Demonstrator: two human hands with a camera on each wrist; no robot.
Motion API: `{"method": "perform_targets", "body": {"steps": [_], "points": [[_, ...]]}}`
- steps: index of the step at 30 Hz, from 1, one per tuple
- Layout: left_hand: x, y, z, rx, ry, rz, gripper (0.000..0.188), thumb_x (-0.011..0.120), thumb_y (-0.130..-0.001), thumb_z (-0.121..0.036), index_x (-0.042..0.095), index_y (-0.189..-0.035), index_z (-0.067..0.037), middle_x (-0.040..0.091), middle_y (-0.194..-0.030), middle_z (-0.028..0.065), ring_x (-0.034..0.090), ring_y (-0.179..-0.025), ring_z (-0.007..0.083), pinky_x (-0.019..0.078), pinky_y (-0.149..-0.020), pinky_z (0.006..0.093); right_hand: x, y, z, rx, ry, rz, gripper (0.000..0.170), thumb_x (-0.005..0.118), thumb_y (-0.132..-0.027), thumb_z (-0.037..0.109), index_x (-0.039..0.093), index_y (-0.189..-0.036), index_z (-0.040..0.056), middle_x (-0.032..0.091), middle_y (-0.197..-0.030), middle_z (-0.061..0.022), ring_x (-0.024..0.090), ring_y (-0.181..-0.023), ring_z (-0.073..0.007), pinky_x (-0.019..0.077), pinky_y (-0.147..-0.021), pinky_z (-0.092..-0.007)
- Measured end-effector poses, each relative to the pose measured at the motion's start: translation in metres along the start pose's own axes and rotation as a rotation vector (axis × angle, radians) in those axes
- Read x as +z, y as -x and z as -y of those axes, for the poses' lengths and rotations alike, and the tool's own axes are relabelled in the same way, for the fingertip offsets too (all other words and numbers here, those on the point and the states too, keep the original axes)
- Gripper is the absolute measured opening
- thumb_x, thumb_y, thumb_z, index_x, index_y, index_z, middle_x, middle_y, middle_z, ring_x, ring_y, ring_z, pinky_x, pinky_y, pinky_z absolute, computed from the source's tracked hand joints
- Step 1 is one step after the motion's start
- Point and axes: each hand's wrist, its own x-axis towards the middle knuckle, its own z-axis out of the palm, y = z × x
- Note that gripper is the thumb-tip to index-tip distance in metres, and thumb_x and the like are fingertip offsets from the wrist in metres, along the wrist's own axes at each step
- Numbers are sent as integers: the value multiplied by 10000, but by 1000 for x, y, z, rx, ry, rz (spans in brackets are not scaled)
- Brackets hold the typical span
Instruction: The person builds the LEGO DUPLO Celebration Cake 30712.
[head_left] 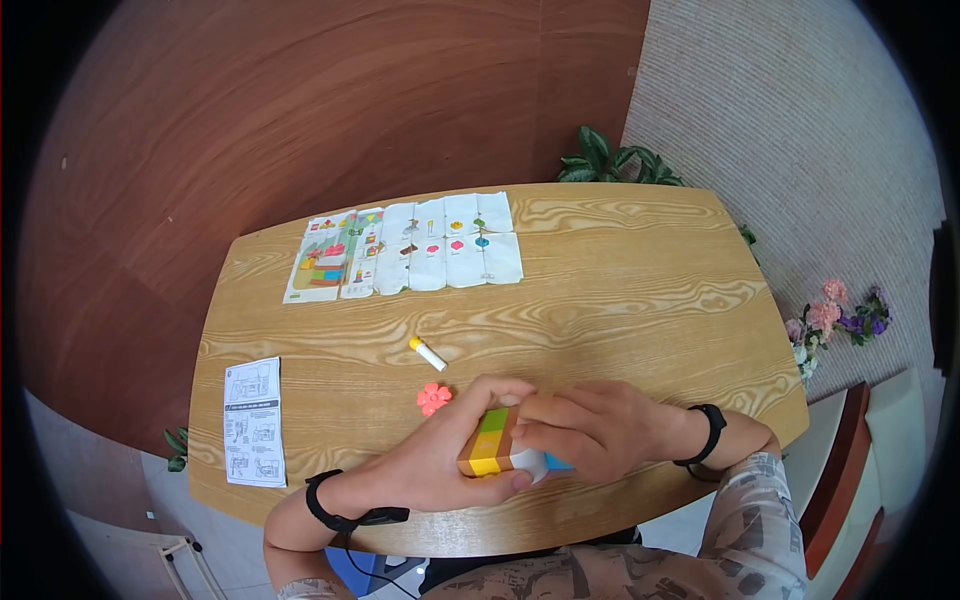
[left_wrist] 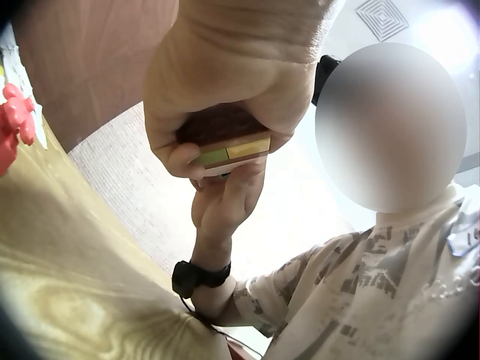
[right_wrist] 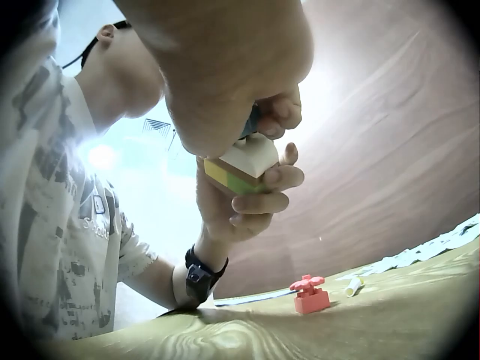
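Note:
Above the table's near edge, my left hand (head_left: 430,460) grips a stack of toy building bricks (head_left: 490,440). Brown, green and yellow layers show in the stack, with a rounded white brick (right_wrist: 251,156) along one face. My right hand (head_left: 585,430) is at that white face, its fingers curled round a blue brick (right_wrist: 250,124). Most of the blue brick is hidden by the fingers. Close to my left hand, a coral-red flower piece (head_left: 434,399) stands on a red brick (right_wrist: 312,302). Beyond it lies a white stick piece with a yellow end (head_left: 428,353).
An unfolded picture sheet (head_left: 440,245) lies toward the table's far side. A smaller printed leaflet (head_left: 254,420) lies at the left. The wooden table (head_left: 640,290) has a curved edge; artificial flowers (head_left: 825,315) and a chair (head_left: 850,450) are off its right side.

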Motion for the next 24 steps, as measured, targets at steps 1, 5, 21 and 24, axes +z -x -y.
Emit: {"method": "perform_targets", "body": {"steps": [1,5,21,24], "points": [[0,0,1,22,20,-16,795,827,-857,-284,388,-1469,-30,561,-1261,145,566,-1175,214,468,-993,349,1,0,-1,0,-4,-5,392,709,-866,236,624,-1206,62,647,-1146,-80,641,-758,-130,490,-578,-249],[0,0,-3,-25,71,-12,789,830,-859,-286,393,-1462,-27,568,-1258,135,565,-1179,202,468,-993,344,1,-2,-1,0,-2,-28,414,723,-875,283,623,-1208,60,646,-1137,-74,636,-756,-134,488,-593,-246],[2,-2,-1,-38,175,-72,669,784,-914,-284,423,-1409,-17,603,-1200,116,600,-1110,168,493,-937,329,-1,-4,3,111,-198,-11,577,793,-841,246,528,-1290,0,605,-1247,-163,691,-948,-265,562,-745,-349],[-4,-1,-1,-14,93,-8,662,778,-919,-290,425,-1406,-16,600,-1214,122,601,-1124,176,493,-940,334,-1,-4,4,197,-347,20,601,802,-853,216,494,-1326,11,592,-1293,-175,689,-1054,-326,578,-821,-397]]}}
